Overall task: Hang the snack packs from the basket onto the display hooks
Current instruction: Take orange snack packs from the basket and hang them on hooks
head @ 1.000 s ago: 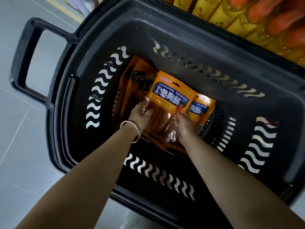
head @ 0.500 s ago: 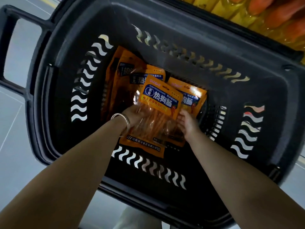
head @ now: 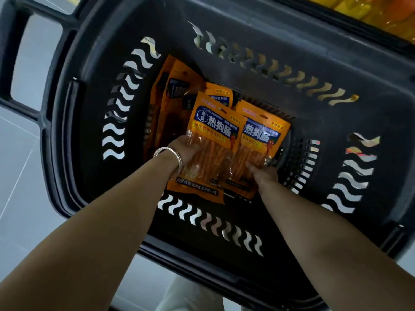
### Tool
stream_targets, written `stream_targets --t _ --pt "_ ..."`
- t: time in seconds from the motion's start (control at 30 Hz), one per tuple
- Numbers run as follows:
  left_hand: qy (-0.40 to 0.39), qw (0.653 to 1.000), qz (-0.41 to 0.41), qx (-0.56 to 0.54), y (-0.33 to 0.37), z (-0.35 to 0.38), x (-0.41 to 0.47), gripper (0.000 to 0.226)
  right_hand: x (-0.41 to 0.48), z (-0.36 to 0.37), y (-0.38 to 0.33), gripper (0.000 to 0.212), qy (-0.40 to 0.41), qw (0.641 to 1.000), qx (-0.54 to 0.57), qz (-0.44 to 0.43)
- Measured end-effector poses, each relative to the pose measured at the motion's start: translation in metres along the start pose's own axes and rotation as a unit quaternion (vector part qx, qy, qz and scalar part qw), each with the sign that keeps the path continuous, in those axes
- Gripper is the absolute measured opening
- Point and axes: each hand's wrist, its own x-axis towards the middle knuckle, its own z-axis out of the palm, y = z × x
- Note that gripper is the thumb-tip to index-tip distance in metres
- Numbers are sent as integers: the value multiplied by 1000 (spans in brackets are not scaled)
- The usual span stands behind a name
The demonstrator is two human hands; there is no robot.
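Note:
A black plastic basket (head: 280, 90) with wavy slots fills the view. Several orange snack packs lie inside it. My left hand (head: 182, 149), with a silver bangle on the wrist, grips the left edge of the top snack pack (head: 215, 135), which is lifted off the pile. My right hand (head: 262, 173) grips the lower right edge of a second snack pack (head: 260, 135) beside it. More orange packs (head: 173, 97) lean against the basket's left wall. No display hooks are in view.
The basket's handle (head: 13, 63) sticks out at the upper left over a grey tiled floor (head: 20, 176). Yellow and orange goods (head: 368, 12) on a shelf show past the basket's far rim at the top right.
Both hands have drawn the two packs up and toward me. The packs now sit side by side rather than stacked. The camera has moved closer to the basket.

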Motion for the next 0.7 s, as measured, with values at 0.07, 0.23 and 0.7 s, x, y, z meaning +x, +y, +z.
stream_targets --t 0.07,0.23,0.7 --pt "0 1000 2 -11 2 0 -3 11 -4 -4 2 27 9 998 5 -59" --pt "34 998 19 -38 17 0 -34 31 -38 -27 -5 38 12 989 120 -83" --pt "149 964 183 -127 51 18 -225 27 -198 -165 -2 37 86 906 7 -415"
